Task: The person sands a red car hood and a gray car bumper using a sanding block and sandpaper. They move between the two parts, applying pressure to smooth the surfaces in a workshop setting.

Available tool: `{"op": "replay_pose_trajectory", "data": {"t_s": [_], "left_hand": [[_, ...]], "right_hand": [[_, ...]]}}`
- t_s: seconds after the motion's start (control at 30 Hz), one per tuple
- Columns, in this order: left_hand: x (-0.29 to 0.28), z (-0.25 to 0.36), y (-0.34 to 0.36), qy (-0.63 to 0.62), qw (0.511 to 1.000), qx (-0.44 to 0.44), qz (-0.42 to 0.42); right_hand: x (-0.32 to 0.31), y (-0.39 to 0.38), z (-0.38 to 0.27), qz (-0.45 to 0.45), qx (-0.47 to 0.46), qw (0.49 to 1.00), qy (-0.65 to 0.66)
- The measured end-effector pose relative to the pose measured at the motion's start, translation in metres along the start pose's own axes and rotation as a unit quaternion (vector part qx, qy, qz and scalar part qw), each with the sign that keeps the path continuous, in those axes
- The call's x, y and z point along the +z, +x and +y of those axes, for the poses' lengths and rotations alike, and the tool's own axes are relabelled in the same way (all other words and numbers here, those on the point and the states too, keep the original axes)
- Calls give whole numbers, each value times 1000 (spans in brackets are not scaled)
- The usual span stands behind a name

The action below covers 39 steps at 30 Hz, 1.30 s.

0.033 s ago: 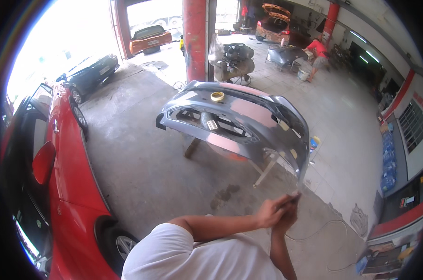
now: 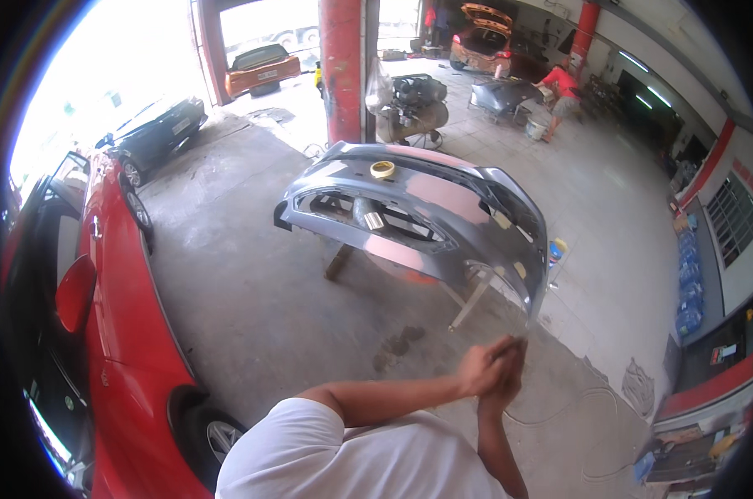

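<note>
Garage floor [image 2: 235, 274] — pail [image 2: 557, 250], grey bumper [image 2: 468, 229], hands [image 2: 484, 370] touching

The gray floor [image 2: 227, 283] has dark spots [image 2: 399, 348] on it. A fat red post [image 2: 342, 75] stands near the back, and bright light [image 2: 94, 66] pours in on the left. On the right, a wall has a barred window [image 2: 734, 213].

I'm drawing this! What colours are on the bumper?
The bumper is mostly grey with pink patches; the head view shows it best.
</note>
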<state>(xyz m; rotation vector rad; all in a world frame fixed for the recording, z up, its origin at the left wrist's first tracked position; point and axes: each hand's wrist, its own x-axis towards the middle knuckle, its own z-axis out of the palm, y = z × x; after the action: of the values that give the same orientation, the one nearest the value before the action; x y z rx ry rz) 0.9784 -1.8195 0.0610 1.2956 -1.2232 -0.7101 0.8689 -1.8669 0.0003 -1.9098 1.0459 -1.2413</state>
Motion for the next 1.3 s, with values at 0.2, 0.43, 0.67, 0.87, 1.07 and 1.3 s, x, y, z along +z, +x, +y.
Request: {"op": "replay_pose_trajectory", "data": {"t_s": [0.2,0.43,0.67,0.87,1.07,1.3], "left_hand": [[8,15,9,73,994,50,-65],[19,15,-23,131,972,92,-171],[25,28,-11,67,990,65,-106],[27,32,-8,34,991,61,-114],[25,39,-1,54,992,19,-110],[27,31,-9,143,968,53,-197]], "right_hand": [[-7,29,15,20,147,899,412],[-41,44,27,0,211,830,517],[-24,9,-7,87,16,884,460],[-37,0,-29,106,49,898,424],[-33,-15,-38,114,58,933,337],[-52,-5,7,81,74,891,440]]}}
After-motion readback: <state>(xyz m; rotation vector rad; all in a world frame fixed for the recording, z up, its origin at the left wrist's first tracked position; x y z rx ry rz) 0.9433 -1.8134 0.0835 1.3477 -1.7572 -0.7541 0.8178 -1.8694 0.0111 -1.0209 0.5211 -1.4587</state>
